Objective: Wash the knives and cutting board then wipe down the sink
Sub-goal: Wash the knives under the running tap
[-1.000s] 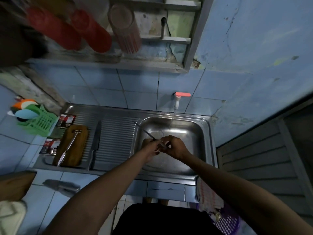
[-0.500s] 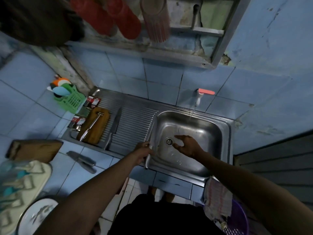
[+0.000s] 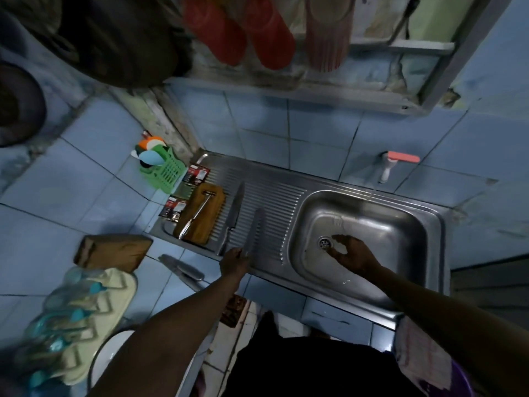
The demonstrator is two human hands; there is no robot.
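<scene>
My left hand [image 3: 235, 260] grips the handle of a knife [image 3: 255, 229] whose blade lies over the ribbed drainboard [image 3: 274, 202]. Just left of it a second knife [image 3: 234, 214] lies on the drainboard. A wooden cutting board [image 3: 210, 222] sits further left with a metal utensil [image 3: 196, 214] on it. My right hand [image 3: 352, 253] hovers with loosely curled fingers over the steel sink basin [image 3: 400, 233], beside the drain [image 3: 324, 242]. A thin stream of water falls from the pink-handled tap [image 3: 393, 163].
Another knife [image 3: 183, 270] and a second wooden board [image 3: 113, 252] lie on the blue tiled counter at left. A green basket [image 3: 164, 171] stands at the back corner. A cream rack with bottles [image 3: 74, 319] is near left. Red cups [image 3: 240, 27] hang overhead.
Both hands were together over the basin on the knife. My left hand has carried the knife left onto the drainboard; my right hand stays in the basin near the drain.
</scene>
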